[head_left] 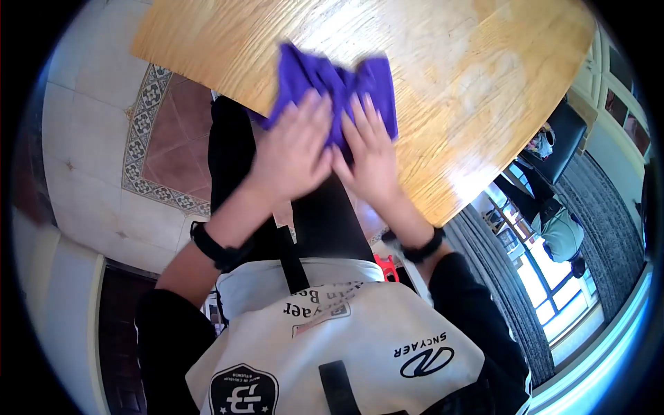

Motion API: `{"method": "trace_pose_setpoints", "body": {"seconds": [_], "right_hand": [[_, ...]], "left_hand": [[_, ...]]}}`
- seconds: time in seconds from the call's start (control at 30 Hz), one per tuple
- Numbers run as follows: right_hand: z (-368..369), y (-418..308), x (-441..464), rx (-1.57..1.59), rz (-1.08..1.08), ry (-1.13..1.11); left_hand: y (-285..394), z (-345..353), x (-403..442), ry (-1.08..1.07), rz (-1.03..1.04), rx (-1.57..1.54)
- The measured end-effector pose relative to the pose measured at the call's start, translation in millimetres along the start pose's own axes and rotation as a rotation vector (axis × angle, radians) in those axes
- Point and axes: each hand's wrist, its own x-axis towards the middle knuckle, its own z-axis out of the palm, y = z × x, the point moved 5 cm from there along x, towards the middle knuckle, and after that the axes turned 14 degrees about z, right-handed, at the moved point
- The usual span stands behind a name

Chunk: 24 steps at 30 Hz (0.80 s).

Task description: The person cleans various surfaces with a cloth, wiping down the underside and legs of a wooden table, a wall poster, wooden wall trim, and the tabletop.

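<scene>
A crumpled purple cloth lies at the near edge of the wooden table, with one corner hanging over the edge. My left hand, a little blurred, rests on the cloth's left part with its fingers stretched forward. Beside it, my right hand presses flat on the right part, fingers extended and slightly apart. The two thumbs come close together over the cloth's near side. Both wrists wear dark bands.
Wet-looking smears and glare mark the tabletop. Below the left edge is a tiled floor with a patterned border. At right are a dark chair, grey curtains, a window, and another person in a light green top.
</scene>
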Motion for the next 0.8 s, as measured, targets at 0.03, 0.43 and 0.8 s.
{"method": "trace_pose_setpoints", "body": {"seconds": [0.03,0.43,0.8], "right_hand": [[5.4,13.5,-29.2,-0.028,0.037,-0.043],[-2.2,2.0,39.2,-0.007,0.032,0.154],[-22.9,59.7,31.8,0.0,0.296,0.314]], "left_hand": [[16.6,12.9,-10.6,-0.05,0.029,-0.096],[-28.7,-23.7,39.6,-0.026,0.045,0.227],[-76.5,-73.4,74.1,0.057,-0.008,0.171]]}}
